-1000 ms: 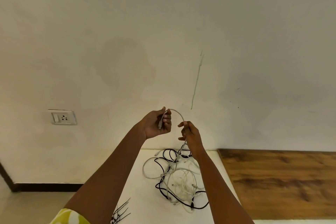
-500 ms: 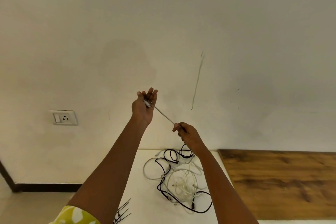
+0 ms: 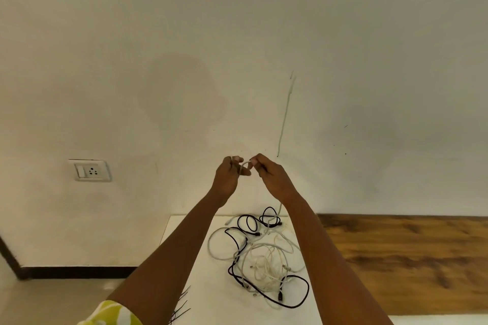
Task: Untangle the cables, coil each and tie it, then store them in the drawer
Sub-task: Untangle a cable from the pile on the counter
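Against the pale wall (image 3: 343,34) that fills most of the view, your two arms reach forward and up above a white table (image 3: 206,285). Its far edge meets the wall; its left edge drops to the floor, leaving open room on that side, while its right edge adjoins a wood-grain surface (image 3: 409,258), bare and free for moving. On the white table lies the tangle of cables (image 3: 261,258): white loops interlaced with black ones, occupying the middle and right of the top. Near the front left edge, beside your left forearm, lie black cable ties (image 3: 182,303). A socket plate (image 3: 91,171) sits on the wall at left.

Your left hand (image 3: 228,175) and right hand (image 3: 272,177) are raised close together, well above the tangle. Both have fingers curled: each pinches one end of a short arch of the white cable (image 3: 245,163) that spans the gap between them. From under your right wrist, a white strand descends to the pile. No drawer or other container is visible.
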### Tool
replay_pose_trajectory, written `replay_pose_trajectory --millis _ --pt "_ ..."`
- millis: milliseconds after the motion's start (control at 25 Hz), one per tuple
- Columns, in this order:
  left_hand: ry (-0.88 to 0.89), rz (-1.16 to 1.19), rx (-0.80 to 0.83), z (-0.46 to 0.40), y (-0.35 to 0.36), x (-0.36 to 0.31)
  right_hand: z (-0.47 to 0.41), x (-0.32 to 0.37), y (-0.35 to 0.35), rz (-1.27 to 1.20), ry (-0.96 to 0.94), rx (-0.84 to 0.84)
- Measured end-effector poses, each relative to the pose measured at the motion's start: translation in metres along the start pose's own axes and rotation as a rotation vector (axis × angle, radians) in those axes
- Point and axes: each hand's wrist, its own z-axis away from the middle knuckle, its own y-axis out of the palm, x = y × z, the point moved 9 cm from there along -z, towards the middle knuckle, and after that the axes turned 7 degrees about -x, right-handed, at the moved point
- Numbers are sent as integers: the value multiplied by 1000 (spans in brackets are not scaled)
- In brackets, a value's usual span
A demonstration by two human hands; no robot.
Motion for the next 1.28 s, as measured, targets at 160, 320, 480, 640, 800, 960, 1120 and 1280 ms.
replay_pose_trajectory --millis 160,320,480,640,800,960,1120,1280 --pt "-96 92 131 11 23 3 -15 1 -11 -144 15 -101" --pt "-398 612 379 25 47 -4 -23 -6 -11 -148 77 -110" --pt "-511 1062 562 27 50 -43 -23 -11 -6 -321 101 -111" --pt "-356 1314 432 -3 17 -79 -19 -14 -3 -249 88 -83" --pt "-194 1322 58 -40 -40 -88 -8 -25 0 -154 88 -14" --pt "-191 1101 -286 -47 -67 -58 -1 -9 -1 -43 27 85" --pt "-172 690 -277 -37 -49 -37 -4 14 -10 -31 -64 51" --pt "-127 348 -107 -19 -19 -23 -8 23 -13 -54 -84 30"
